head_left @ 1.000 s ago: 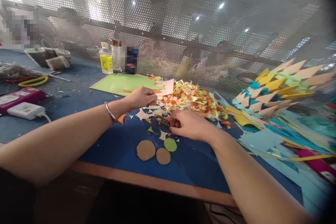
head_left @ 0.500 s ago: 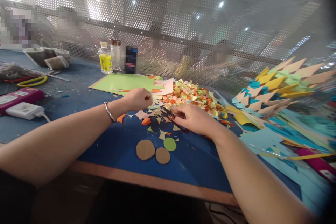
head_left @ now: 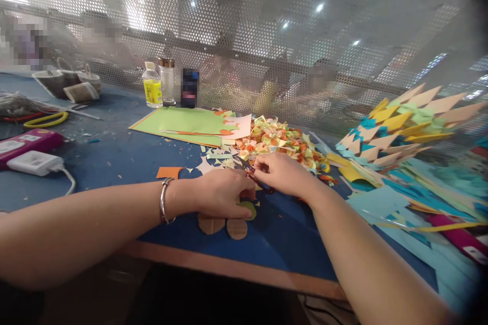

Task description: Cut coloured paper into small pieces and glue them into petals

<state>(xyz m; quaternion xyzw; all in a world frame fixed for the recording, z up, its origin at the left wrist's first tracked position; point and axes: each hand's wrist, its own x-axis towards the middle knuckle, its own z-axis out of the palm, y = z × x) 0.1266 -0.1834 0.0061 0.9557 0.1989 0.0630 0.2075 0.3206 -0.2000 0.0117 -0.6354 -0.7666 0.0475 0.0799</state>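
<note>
My left hand [head_left: 223,194] lies palm down near the table's front, fingers curled onto a green paper circle [head_left: 250,208]. Two brown cardboard circles [head_left: 210,224] lie right under and beside that hand. My right hand [head_left: 284,172] is closed on small red-handled scissors [head_left: 260,183], whose dark blades point left toward cut paper scraps [head_left: 219,155]. The two hands almost touch above the blue table mat [head_left: 290,244].
A green paper sheet [head_left: 183,122] and a pile of folded coloured paper bits [head_left: 284,143] lie behind the hands. Stacked pointed paper shapes [head_left: 404,122] fill the right. Bottles [head_left: 153,85], a white power strip [head_left: 34,161] and yellow-handled scissors [head_left: 46,121] sit at the left. A perforated screen backs the table.
My left hand has come back from the scraps near the green sheet and dropped onto the paper circles. An orange scrap it covered now shows. My right hand stays on the scissors.
</note>
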